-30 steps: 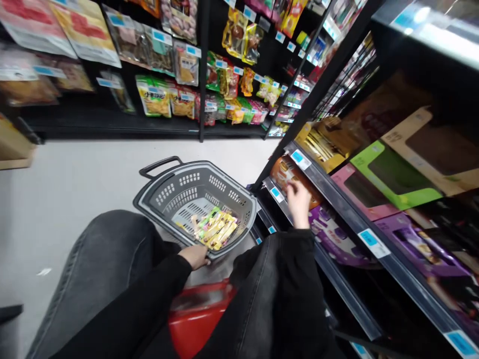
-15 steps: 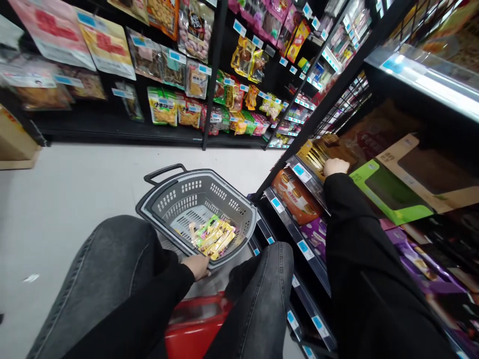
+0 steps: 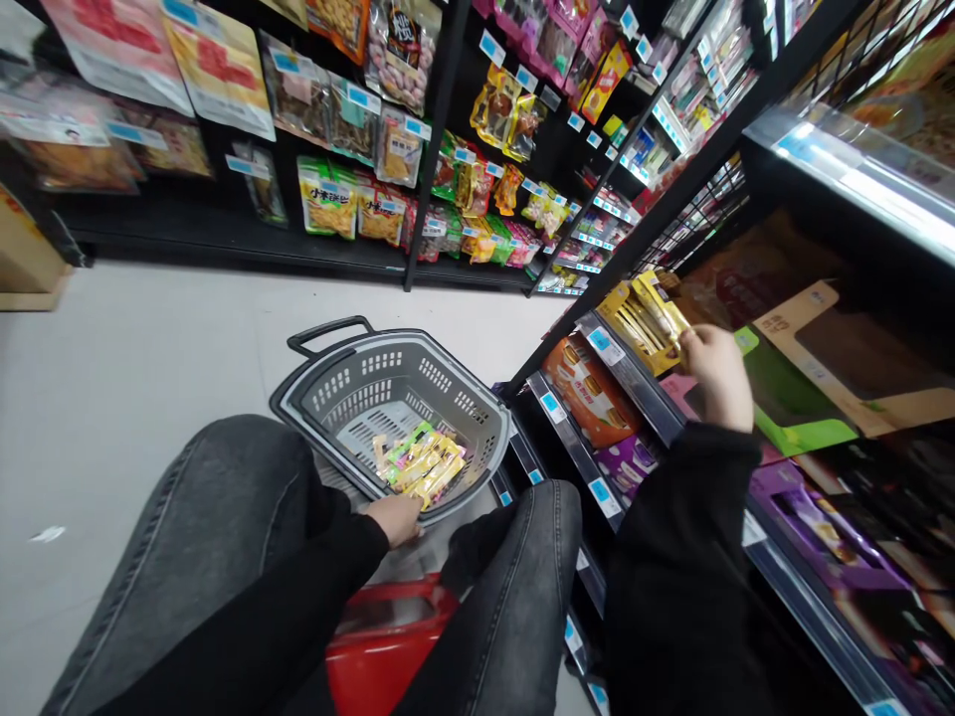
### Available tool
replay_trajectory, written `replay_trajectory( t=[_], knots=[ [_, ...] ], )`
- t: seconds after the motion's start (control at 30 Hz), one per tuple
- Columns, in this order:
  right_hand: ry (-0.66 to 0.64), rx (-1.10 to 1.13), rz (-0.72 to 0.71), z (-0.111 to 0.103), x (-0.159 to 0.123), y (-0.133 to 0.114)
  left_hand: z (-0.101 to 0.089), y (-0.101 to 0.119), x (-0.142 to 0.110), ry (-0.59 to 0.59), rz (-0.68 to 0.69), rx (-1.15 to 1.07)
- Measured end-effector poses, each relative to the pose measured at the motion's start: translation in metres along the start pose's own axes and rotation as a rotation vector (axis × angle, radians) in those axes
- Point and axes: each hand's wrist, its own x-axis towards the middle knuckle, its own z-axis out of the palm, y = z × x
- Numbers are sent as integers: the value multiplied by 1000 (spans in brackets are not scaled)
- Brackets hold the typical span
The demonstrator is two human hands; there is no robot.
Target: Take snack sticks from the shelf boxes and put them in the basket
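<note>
My right hand (image 3: 720, 373) pinches the end of a gold snack packet (image 3: 663, 303), lifted at a slant above an open yellow box (image 3: 623, 316) of similar packets on the right-hand shelf. Between my knees is a grey shopping basket (image 3: 384, 348) with perforated walls and its handle tipped to the far left. Several yellow snack packets (image 3: 437, 467) and a green one (image 3: 418, 438) lie on the basket's floor. My left hand (image 3: 397, 517) is closed on the basket's near rim, its fingertips partly hidden.
Beside the yellow box stand a green-edged display box (image 3: 791, 398) and an orange box (image 3: 589, 388) one shelf lower. A purple box (image 3: 828, 527) is nearer me. Hanging snack bags (image 3: 328, 199) line the far rack. Something red with a handle (image 3: 388, 646) is below my left arm.
My right hand has drawn back from the yellow box toward me and up, bringing a gold packet with it. My left hand stays on the basket rim.
</note>
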Motion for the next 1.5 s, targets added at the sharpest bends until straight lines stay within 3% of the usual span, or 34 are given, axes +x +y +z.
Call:
replay_trajectory(
  t=[0.1, 0.17, 0.23, 0.37, 0.47, 0.63, 0.8, 0.97, 1.1, 1.23, 1.37, 1.5],
  knots=[
    [-47, 670, 30, 32, -80, -4, -6, 5, 1, 65, 77, -95],
    [-180, 1050, 74, 72, -138, -14, -12, 11, 0, 106, 136, -178],
    [-355, 1291, 159, 117, -192, -27, -17, 17, -1, 151, 192, -375],
    [-544, 1412, 313, 190, -271, -50, -23, 24, -4, 180, 333, -1342],
    [-638, 1323, 302, 219, -301, -58, -24, 24, -5, 248, 315, -1589],
    [-806, 1257, 243, 235, -313, -61, -21, 22, -2, 338, 209, -1626],
    [-902, 1282, 300, 241, -320, -64, -19, 21, 1, 374, 161, -1644],
    [-986, 1285, 310, 239, -322, -65, -28, 13, 2, 526, 111, -1734],
    [-1012, 1259, 255, 234, -321, -65, -39, 2, 1, 639, 91, -1824],
    [-941, 1202, 193, 232, -314, -62, -44, -1, -1, 693, 109, -1915],
    [-910, 1206, 286, 229, -308, -57, -50, 1, -2, 666, 200, -2173],
    [-960, 1500, 518, 223, -304, -55, -55, 2, -7, 536, 338, -2354]
  ],
)
